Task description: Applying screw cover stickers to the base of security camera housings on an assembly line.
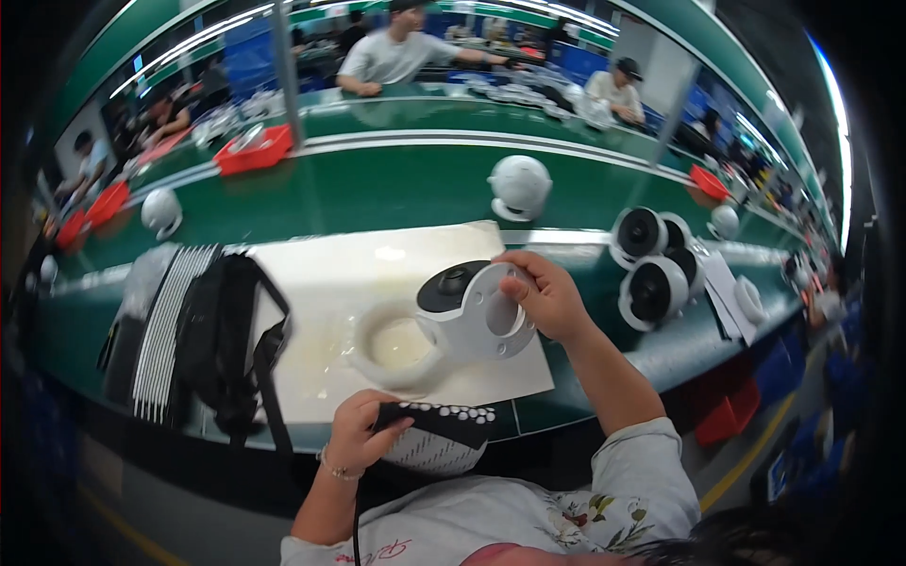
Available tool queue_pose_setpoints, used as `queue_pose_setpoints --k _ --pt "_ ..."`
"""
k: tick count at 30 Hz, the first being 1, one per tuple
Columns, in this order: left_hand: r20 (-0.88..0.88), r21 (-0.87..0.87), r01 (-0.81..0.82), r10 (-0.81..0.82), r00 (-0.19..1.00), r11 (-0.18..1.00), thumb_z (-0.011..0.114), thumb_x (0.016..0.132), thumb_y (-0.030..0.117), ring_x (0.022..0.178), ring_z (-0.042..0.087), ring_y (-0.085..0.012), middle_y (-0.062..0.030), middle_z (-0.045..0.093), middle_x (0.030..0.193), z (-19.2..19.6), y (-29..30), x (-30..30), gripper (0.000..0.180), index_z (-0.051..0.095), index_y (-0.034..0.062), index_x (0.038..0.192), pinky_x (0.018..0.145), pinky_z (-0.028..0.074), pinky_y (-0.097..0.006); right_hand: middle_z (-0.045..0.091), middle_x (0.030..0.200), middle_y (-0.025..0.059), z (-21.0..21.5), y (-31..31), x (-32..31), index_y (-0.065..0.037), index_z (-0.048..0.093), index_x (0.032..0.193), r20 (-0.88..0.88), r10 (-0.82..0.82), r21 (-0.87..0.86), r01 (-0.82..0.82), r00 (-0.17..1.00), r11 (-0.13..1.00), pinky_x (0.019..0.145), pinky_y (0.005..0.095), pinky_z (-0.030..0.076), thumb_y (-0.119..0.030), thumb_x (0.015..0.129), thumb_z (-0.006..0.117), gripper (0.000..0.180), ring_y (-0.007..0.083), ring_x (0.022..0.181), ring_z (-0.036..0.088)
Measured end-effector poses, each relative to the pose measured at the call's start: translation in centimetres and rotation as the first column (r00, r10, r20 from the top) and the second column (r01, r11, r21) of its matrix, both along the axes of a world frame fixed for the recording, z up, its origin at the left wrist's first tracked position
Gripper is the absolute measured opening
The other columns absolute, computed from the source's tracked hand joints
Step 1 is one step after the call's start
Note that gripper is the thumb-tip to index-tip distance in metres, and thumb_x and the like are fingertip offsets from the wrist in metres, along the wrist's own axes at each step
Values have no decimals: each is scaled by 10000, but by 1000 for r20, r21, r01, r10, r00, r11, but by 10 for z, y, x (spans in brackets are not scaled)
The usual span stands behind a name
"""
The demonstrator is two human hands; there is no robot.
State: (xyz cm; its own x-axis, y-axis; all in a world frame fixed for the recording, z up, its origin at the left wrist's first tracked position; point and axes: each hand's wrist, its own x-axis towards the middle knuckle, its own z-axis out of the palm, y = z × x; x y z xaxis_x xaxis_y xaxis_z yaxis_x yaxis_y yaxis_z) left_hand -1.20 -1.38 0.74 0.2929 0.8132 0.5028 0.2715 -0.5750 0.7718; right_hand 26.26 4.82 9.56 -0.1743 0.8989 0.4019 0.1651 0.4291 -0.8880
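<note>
My right hand (550,300) grips a white security camera (491,316) by its round base plate, thumb on the plate and fingers behind it. The camera is tilted, with its black lens face toward the upper left. It is over a white ring-shaped holder (360,363) that lies on the pale mat (311,283); I cannot tell if they touch. Low in front of me, my left hand (357,436) pinches a sheet of round white stickers (439,424) on black backing, its lower part pale with print.
Several white cameras with black faces (651,291) stand at the right beside papers (725,292). A black bag (222,335) lies left of the mat. Another white camera (520,187) sits on the green conveyor (396,189). Red bins (253,151) and co-workers (401,57) are beyond.
</note>
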Motion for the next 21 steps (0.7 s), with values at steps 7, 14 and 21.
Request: queue_pose_setpoints --k 7,14,21 --pt "200 -98 56 -36 979 994 679 702 54 631 536 -168 -58 572 713 1 1 -5 122 584 2 758 613 423 -265 581 963 39 -12 50 -82 -38 547 1120 -28 306 -281 -301 952 911 766 227 426 -187 853 562 305 100 872 525" --pt "500 -199 -50 146 854 979 637 765 30 584 475 -69 -10 514 706 -14 0 -6 81 567 -1 791 531 381 -203 425 1080 117 -37 19 -57 -28 406 1136 283 -231 570 31 931 821 858 322 335 -173 809 541 382 202 965 425" --pt "480 -281 -70 203 854 957 651 775 109 662 482 -66 -5 536 771 -7 -2 -2 173 537 9 857 611 391 -194 567 903 96 -45 -34 -54 -33 502 1017 473 147 284 -308 869 908 699 307 447 -111 681 722 409 203 787 564"
